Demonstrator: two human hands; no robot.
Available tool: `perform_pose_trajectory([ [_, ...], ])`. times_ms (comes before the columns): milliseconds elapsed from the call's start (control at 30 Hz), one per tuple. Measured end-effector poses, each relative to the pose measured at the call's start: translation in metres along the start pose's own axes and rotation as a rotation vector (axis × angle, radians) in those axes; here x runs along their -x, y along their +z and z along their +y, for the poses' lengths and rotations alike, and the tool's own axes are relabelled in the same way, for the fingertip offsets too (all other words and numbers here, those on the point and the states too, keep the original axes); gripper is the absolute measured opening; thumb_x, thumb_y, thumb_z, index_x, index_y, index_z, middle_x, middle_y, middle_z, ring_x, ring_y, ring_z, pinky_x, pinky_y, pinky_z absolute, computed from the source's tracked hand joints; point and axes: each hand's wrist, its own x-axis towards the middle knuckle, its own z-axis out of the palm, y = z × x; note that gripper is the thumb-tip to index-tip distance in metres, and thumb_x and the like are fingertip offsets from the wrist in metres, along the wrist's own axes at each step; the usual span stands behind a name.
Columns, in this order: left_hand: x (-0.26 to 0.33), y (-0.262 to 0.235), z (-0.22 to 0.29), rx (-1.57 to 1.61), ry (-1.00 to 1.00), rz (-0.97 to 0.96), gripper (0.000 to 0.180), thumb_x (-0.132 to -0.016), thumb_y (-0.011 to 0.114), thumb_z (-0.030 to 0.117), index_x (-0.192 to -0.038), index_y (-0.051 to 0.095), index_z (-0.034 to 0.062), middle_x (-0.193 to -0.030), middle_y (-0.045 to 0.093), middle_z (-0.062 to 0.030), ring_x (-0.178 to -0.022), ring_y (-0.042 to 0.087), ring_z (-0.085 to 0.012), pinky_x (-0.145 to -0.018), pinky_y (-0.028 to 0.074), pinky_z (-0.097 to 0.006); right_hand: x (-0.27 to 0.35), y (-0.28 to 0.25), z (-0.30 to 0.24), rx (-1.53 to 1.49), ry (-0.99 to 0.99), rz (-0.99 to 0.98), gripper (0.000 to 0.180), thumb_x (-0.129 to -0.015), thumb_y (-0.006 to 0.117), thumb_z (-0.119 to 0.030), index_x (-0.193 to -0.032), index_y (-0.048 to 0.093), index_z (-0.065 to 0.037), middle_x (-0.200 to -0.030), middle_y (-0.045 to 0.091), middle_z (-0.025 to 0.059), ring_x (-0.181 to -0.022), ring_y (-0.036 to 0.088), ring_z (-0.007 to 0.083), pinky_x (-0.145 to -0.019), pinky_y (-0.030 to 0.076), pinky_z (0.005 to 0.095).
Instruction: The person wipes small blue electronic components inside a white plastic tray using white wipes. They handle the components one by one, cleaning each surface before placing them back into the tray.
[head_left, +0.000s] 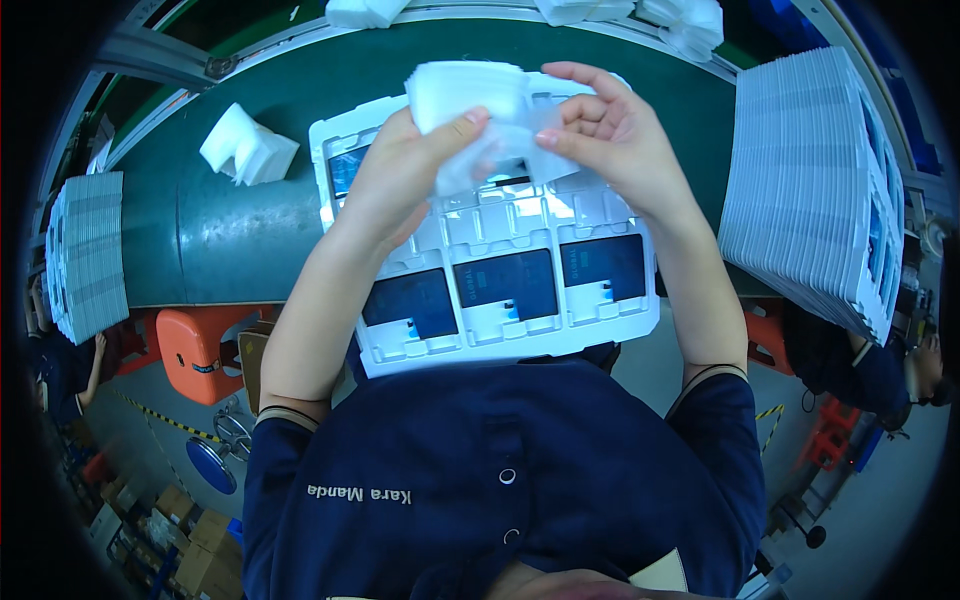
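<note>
My left hand (410, 165) grips a stack of thin, soft white sheets (465, 88), its thumb pressed across the front. To its right, my right hand (630, 140) pinches a translucent white sheet (552, 160) between thumb and finger, the other fingers curled loosely. Both hands are above a white moulded plastic tray (500, 352) with compartments. Three flat dark panels (507, 284) with white lower corners lie in its near row. A bluish panel (347, 170) shows in the far left compartment; my hands and the sheets hide much of the far row.
Another white sheet bundle (248, 146) lies left on the green table (235, 235). Tall stacks of white trays stand at the left (88, 255) and right (800, 190). More white bundles (682, 25) rest along the far edge. An orange stool (195, 350) stands below the table; other people are at both sides.
</note>
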Motion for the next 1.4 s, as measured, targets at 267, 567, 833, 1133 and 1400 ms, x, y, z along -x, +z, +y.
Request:
perform_pose_trajectory([
  [267,-0.037,0.039,-0.015,-1.219,0.309,-0.095,0.043,-0.087,0.064,0.027,-0.115,0.06,-0.005,-0.097,0.068,-0.023,-0.089,0.068,-0.0327,-0.081,0.052,-0.04,0.009,-0.089,0.034,-0.158,-0.236,0.534,0.017,-0.086,0.068,-0.002,-0.103,0.067,0.001,-0.093,0.067,0.0067,-0.085,0.063,0.0126,-0.08,0.052,0.0266],
  [567,-0.045,0.06,-0.003,-1.479,0.124,-0.033,0.045,-0.076,0.075,0.023,-0.111,0.062,-0.0023,-0.092,0.069,-0.0231,-0.086,0.068,-0.0356,-0.079,0.052,-0.043,0.013,-0.078,0.038,-0.182,-0.113,0.542,0.022,-0.083,0.07,0.0,-0.105,0.063,0.001,-0.09,0.068,0.008,-0.082,0.065,0.0123,-0.078,0.052,0.0244],
  [833,-0.038,0.044,-0.005,-1.325,0.381,-0.155,0.017,-0.069,0.071,0.006,-0.085,0.069,0.004,-0.102,0.065,-0.0147,-0.088,0.065,-0.0314,-0.077,0.05,-0.036,0.017,-0.064,0.031,0.069,-0.133,0.508,0.025,-0.08,0.071,0.001,-0.103,0.062,0.003,-0.088,0.068,0.0069,-0.077,0.065,0.01,-0.069,0.052,0.0204],
  [1133,-0.01,0.034,0.003,-0.991,0.393,-0.538,0.016,-0.067,0.065,-0.003,-0.083,0.066,0.0011,-0.124,0.06,-0.0191,-0.101,0.063,-0.034,-0.082,0.05,-0.035,0.024,-0.043,0.029,0.558,-0.071,0.447,0.031,-0.077,0.074,0.0,-0.107,0.064,0.002,-0.077,0.058,-0.0019,-0.062,0.046,0.0015,-0.057,0.04,0.0158],
  [1400,-0.022,0.036,-0.007,-0.999,0.212,-0.488,0.017,-0.07,0.069,-0.003,-0.086,0.066,0.0016,-0.131,0.057,-0.0204,-0.115,0.06,-0.0342,-0.092,0.047,-0.036,0.025,-0.04,0.026,0.812,-0.171,0.499,0.037,-0.07,0.076,-0.005,-0.106,0.066,-0.004,-0.082,0.058,0.0063,-0.068,0.054,0.0159,-0.061,0.047,0.0283],
])
